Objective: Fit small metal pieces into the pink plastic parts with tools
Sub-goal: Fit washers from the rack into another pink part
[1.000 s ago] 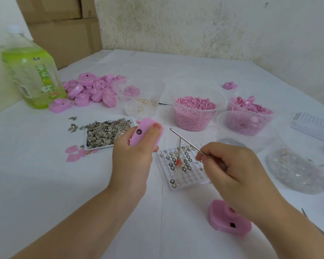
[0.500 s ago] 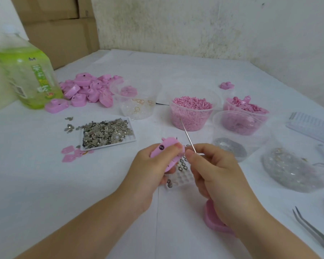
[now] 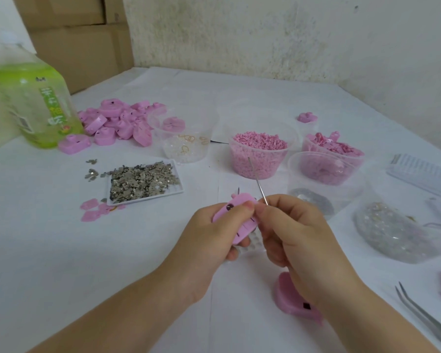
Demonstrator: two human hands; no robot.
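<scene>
Pink plastic part (image 3: 236, 221) is gripped in my left hand (image 3: 214, 240) above the table's (image 3: 61, 250) middle; my right hand (image 3: 298, 238) pinches 1 thin metal tool (image 3: 257, 180) beside it. 1 tray (image 3: 148, 200) of metal pieces (image 3: 143, 179) lies left; 1 other pink part (image 3: 288, 299) rests near, under my right wrist.

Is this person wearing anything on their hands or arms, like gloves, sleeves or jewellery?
Nothing worn shows. The left hand and right hand are bare, with no gloves or rings visible. The left forearm and right forearm are uncovered as far as the picture's edge: no sleeves, watch or bracelet in view.
</scene>
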